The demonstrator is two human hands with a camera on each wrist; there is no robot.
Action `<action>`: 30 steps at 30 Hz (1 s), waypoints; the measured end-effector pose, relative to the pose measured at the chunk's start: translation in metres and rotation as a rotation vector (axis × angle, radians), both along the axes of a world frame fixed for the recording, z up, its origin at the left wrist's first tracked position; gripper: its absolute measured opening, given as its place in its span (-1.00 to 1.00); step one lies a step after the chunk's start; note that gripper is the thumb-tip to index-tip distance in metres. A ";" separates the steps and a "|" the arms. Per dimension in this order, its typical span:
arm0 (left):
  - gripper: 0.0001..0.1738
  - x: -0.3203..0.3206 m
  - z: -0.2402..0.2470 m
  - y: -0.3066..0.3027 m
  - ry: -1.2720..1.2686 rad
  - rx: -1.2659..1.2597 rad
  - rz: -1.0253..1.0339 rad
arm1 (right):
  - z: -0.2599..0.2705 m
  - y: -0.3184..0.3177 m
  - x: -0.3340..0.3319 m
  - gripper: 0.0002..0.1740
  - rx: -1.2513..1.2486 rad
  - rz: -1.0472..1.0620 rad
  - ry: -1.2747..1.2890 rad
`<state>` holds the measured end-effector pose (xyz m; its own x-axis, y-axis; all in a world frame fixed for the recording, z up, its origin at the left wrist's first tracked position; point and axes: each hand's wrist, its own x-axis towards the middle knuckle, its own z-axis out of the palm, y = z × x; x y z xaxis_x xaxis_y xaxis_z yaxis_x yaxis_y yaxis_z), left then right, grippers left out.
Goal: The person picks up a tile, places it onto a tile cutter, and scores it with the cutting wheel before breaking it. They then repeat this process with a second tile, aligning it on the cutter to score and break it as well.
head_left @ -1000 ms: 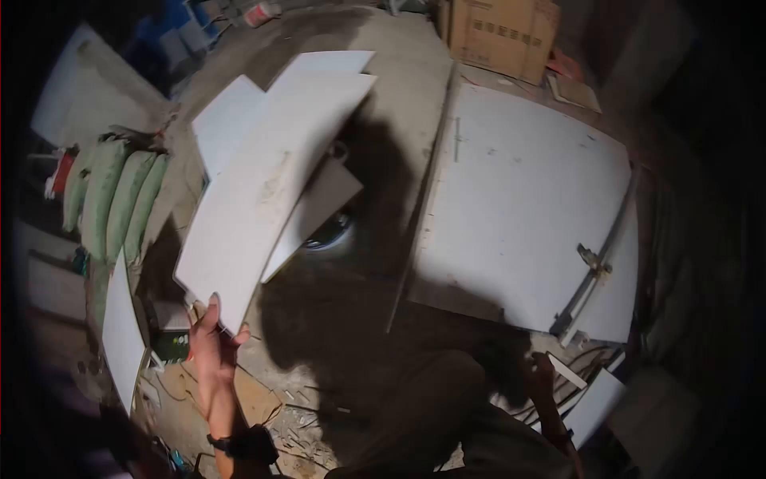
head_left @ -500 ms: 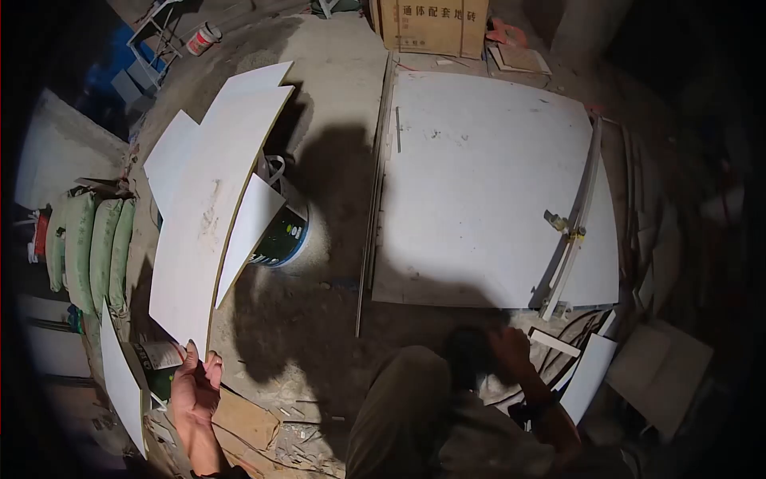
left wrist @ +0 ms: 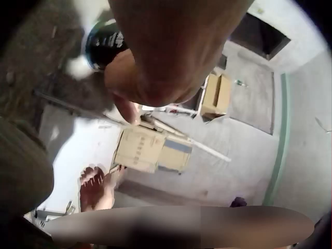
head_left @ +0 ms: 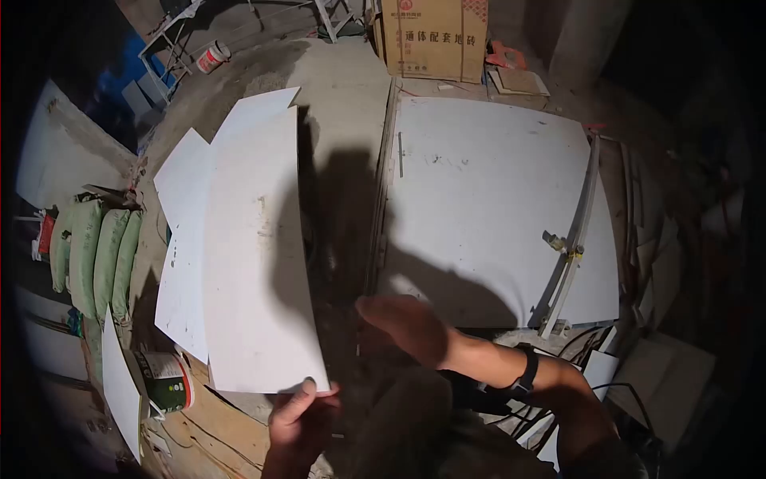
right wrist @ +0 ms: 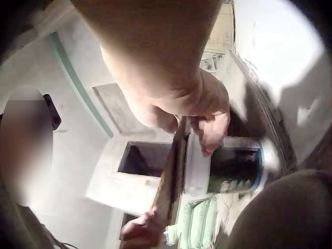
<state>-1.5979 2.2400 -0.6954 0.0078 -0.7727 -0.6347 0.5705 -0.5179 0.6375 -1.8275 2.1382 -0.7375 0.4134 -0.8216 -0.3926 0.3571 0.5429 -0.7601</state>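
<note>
A long white board (head_left: 255, 263) with brown scuffs lies over other white boards (head_left: 179, 287) on the left side. My left hand (head_left: 303, 419) grips its near right corner, thumb on top and fingers beneath. My right hand (head_left: 403, 323) reaches across from the right, fingers apart from the board's right edge in the head view. The left wrist view shows that same right hand (left wrist: 97, 189) with spread fingers, holding nothing. In the right wrist view the board (right wrist: 174, 171) appears edge-on, and a dark bucket (right wrist: 233, 166) stands behind it.
To the right lies a large white sheet (head_left: 495, 199) with a metal bar and clamp (head_left: 576, 251) along its right side. Green sacks (head_left: 88, 255) and a paint bucket (head_left: 167, 383) stand at left. A carton (head_left: 435, 48) is at the back.
My left hand has swung the board's near end to the right, hiding the bucket beneath. My right hand has come in from the lower right toward the board.
</note>
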 end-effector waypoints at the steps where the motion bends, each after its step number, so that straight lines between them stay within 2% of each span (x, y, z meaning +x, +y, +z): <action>1: -0.71 -0.016 -0.004 0.000 0.096 -0.008 0.034 | 0.005 -0.012 0.015 -0.44 -0.009 -0.004 -0.005; 2: -0.70 -0.024 -0.007 0.000 0.118 -0.119 -0.096 | 0.009 -0.022 0.030 -0.49 0.021 -0.022 -0.064; 3: -0.70 -0.023 -0.020 0.005 0.093 -0.031 -0.119 | 0.013 -0.030 0.038 -0.53 0.050 -0.037 -0.122; 4: -0.67 -0.033 -0.020 0.004 0.046 -0.068 -0.142 | 0.021 -0.037 0.040 -0.53 0.044 -0.037 -0.123; 6: -0.64 -0.051 -0.024 0.002 0.004 -0.108 -0.162 | 0.038 -0.045 0.041 -0.53 0.156 -0.167 0.043; 7: -0.65 -0.057 -0.029 0.002 -0.025 -0.096 -0.169 | 0.038 -0.046 0.045 -0.53 0.155 -0.165 0.047; 9: -0.66 -0.069 -0.038 0.001 -0.049 -0.092 -0.181 | 0.033 -0.049 0.048 -0.59 0.021 -0.304 0.351; 10: -0.69 -0.072 -0.042 0.001 -0.161 -0.159 -0.254 | 0.027 -0.049 0.044 -0.59 0.017 -0.314 0.352; 12: -0.71 -0.074 -0.064 0.000 -0.359 -0.335 -0.420 | 0.012 -0.046 0.028 -0.66 -0.148 -0.371 0.473; 13: -0.71 -0.074 -0.067 -0.006 -0.352 -0.334 -0.422 | 0.012 -0.045 0.014 -0.66 -0.146 -0.372 0.480; 15: -0.73 -0.071 -0.069 -0.025 -0.677 -0.732 -0.984 | 0.017 -0.042 -0.022 -0.69 -0.099 -0.452 0.261; 16: -0.78 -0.070 -0.066 -0.043 -0.663 -0.772 -1.041 | 0.026 -0.041 -0.041 -0.67 -0.140 -0.514 0.347; 17: -0.77 -0.066 -0.112 -0.044 -0.492 -0.575 -0.773 | 0.022 -0.041 -0.062 -0.66 -0.191 -0.593 0.369; 19: -0.72 -0.040 -0.180 -0.063 -0.710 -0.606 -0.703 | 0.007 -0.042 -0.106 -0.64 -0.307 -0.765 0.355; 20: -0.67 -0.036 -0.164 -0.109 -1.104 -0.829 -0.890 | 0.005 -0.039 -0.124 -0.64 -0.331 -0.846 0.391; 21: -0.71 -0.063 -0.146 -0.136 -1.362 -0.545 -0.728 | 0.004 -0.034 -0.140 -0.65 -0.317 -0.903 0.477; 23: -0.74 -0.081 -0.178 -0.197 -1.399 -0.678 -0.572 | -0.005 -0.020 -0.171 -0.66 -0.232 -0.966 0.676; 24: -0.71 -0.093 -0.195 -0.230 -1.476 -0.695 -0.586 | -0.012 -0.010 -0.186 -0.67 -0.160 -0.968 0.784; 25: -0.68 -0.105 -0.211 -0.263 -1.555 -0.711 -0.601 | -0.033 -0.002 -0.202 -0.67 -0.159 -0.969 0.785; 27: -0.64 -0.133 -0.239 -0.321 -1.726 -0.734 -0.669 | -0.092 0.009 -0.223 -0.65 -0.287 -1.028 0.925; 29: -0.63 -0.160 -0.260 -0.380 -1.771 -0.993 -0.654 | -0.128 0.016 -0.224 -0.62 -0.207 -1.087 0.970; 30: -0.66 -0.176 -0.261 -0.406 -1.862 -0.950 -0.693 | -0.133 0.022 -0.226 -0.61 -0.040 -1.021 0.954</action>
<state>-1.7739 1.8338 -0.9565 -0.3507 -0.9093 0.2240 -0.8974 0.3947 0.1974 -2.0538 2.1604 -0.8703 -0.7771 -0.6115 -0.1490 -0.0813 0.3323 -0.9397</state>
